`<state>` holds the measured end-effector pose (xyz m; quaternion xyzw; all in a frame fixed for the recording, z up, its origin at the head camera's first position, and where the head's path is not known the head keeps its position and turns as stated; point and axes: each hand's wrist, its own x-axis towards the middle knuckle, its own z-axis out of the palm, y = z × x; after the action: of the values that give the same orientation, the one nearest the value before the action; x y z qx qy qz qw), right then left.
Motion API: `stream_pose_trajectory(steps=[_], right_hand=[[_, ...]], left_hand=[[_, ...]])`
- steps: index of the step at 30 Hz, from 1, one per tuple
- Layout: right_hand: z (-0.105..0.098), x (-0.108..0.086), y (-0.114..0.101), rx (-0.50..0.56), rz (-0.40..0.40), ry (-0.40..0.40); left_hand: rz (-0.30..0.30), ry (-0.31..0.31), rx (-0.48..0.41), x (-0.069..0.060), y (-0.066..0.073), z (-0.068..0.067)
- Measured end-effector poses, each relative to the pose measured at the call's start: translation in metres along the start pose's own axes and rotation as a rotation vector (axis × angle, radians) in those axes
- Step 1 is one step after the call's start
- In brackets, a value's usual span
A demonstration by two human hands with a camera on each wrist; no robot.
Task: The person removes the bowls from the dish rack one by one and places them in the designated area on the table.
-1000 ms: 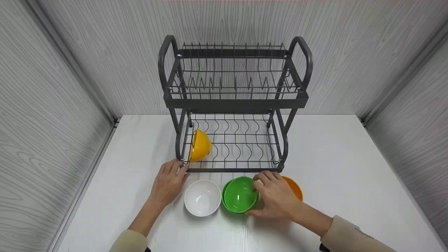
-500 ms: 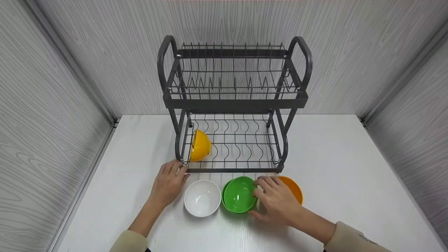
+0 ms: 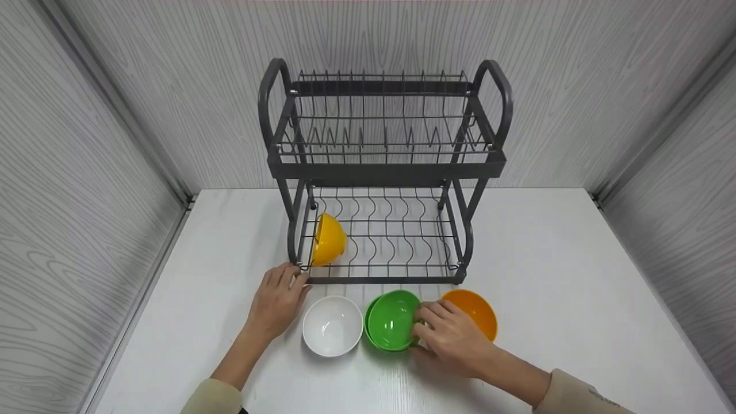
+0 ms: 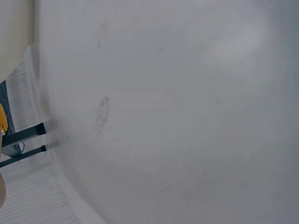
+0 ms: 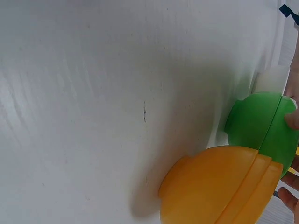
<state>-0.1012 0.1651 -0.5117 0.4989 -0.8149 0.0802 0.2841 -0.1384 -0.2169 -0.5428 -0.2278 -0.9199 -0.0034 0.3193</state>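
Two nested green bowls (image 3: 393,323) stand on the white table in front of the dark two-tier dish rack (image 3: 386,279). My right hand (image 3: 451,339) pinches the upper green bowl at its right rim, fingers over the edge. In the right wrist view its thumb (image 5: 292,120) touches the green wall. At the rack's front left corner, my left hand (image 3: 277,300) grips the frame with bent fingers. A white bowl (image 3: 332,326) sits between the hands, left of the green ones. Partly behind my right hand is an orange bowl (image 3: 476,310).
On the rack's lower tier a yellow bowl (image 3: 329,240) stands on its side at the left end. Wire dividers line the upper tier (image 3: 385,138). Grey wood-grain panels (image 3: 678,172) enclose the table (image 3: 575,276) at the back and both sides.
My right hand has shifted slightly toward me and its fingers have drawn in at the green rim. More of the orange bowl shows. The left hand and the bowls stay put.
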Motion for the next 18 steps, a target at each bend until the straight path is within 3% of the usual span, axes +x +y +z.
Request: stream_pose_trajectory(steps=[9, 18], right_hand=[[-0.0006, -0.0018, -0.0002, 0.002, -0.018, -0.003], [0.0012, -0.0018, 0.0012, -0.033, -0.067, 0.051]], left_hand=[[0.007, 0.029, -0.006, 0.0021, -0.0003, 0.002], [0.013, 0.028, 0.008, 0.0016, -0.0002, 0.0028]])
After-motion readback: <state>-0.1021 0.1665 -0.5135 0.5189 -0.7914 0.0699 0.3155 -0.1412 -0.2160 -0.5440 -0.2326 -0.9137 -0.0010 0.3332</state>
